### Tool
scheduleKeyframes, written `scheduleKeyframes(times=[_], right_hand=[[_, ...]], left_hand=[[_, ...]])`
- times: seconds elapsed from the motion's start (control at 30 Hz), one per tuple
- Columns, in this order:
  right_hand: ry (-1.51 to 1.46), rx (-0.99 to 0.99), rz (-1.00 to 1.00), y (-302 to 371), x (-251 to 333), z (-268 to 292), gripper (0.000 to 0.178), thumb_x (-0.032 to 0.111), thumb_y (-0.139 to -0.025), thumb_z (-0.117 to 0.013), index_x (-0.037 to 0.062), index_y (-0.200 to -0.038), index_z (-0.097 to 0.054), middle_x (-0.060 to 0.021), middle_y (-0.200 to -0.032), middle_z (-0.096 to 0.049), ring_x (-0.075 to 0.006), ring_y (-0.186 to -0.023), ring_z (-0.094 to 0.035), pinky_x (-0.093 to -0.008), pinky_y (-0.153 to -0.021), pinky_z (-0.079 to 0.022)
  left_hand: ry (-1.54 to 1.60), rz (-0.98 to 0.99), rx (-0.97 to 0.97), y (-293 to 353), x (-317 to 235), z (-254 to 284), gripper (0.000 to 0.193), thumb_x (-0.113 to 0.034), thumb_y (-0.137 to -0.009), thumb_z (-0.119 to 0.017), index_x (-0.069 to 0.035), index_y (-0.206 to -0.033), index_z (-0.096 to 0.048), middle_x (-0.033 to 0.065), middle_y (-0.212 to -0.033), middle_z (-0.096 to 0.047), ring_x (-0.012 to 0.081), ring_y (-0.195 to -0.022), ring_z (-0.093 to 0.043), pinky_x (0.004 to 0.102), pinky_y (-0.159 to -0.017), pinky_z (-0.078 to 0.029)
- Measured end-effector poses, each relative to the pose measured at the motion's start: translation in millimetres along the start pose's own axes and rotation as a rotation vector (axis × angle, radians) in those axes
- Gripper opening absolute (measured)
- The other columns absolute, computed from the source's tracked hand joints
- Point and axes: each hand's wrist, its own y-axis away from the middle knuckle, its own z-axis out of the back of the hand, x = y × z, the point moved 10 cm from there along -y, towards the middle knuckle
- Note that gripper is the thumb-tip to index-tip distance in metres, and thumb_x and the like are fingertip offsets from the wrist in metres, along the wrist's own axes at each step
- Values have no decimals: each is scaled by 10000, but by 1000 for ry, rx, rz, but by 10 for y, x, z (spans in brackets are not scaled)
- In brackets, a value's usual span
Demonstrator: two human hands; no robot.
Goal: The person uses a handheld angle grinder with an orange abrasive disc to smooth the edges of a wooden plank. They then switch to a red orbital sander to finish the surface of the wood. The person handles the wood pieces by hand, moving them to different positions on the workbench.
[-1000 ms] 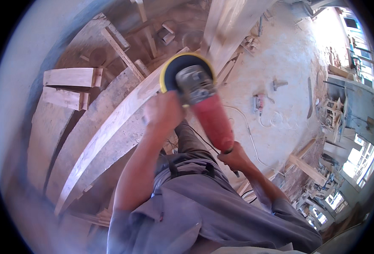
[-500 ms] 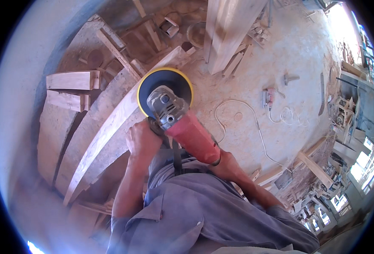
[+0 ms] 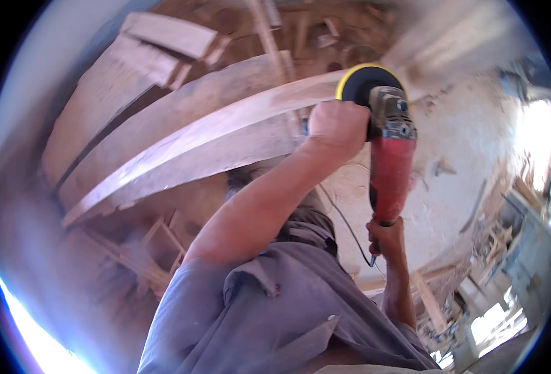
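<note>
A red angle grinder [image 3: 392,171] with a grey metal head and a broad, black, yellow-rimmed sanding disc [image 3: 357,86] is held between my hands. My left hand [image 3: 339,128] is closed beside the grinder's head, where its side handle is mostly hidden. Around the rear end of the red body my right hand [image 3: 387,237] is wrapped. The disc lies over the right end of a long, curved wooden beam [image 3: 188,138]. Whether it touches the wood I cannot tell.
Two wooden blocks [image 3: 170,32] lie at the upper left on a broad slab [image 3: 82,118]. A dark power cord [image 3: 349,227] hangs near my right hand. Large timber [image 3: 459,40], blurred, stands at the upper right. Wood scraps [image 3: 490,252] litter the right side.
The grinder has shifted right across the picture, toward the beam's right end, and its body points more straight back. My left arm now reaches farther across. The whole view has turned.
</note>
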Motion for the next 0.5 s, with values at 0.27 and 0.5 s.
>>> scheduleKeyframes(times=[0.27,0.5], right_hand=[[366,133,36,299,273,-1231,131,127,-753,-719,28,-709,-647,-44,-591,-626,-132,-469,-568,-329,-473,-447],[667,366,488,781,557,-3088,190,146,-742,-707,-10,-848,-675,-96,-675,-661,-182,-616,-657,-361,-588,-529]], left_hand=[[76,336,10,1252,1594,317,179,-125,-853,-674,-87,-975,-799,168,-1015,-782,335,-984,-765,442,-824,-612],[147,641,-158,2909,3402,503,166,-166,-865,-668,-65,-963,-756,216,-971,-759,401,-933,-752,514,-798,-603]])
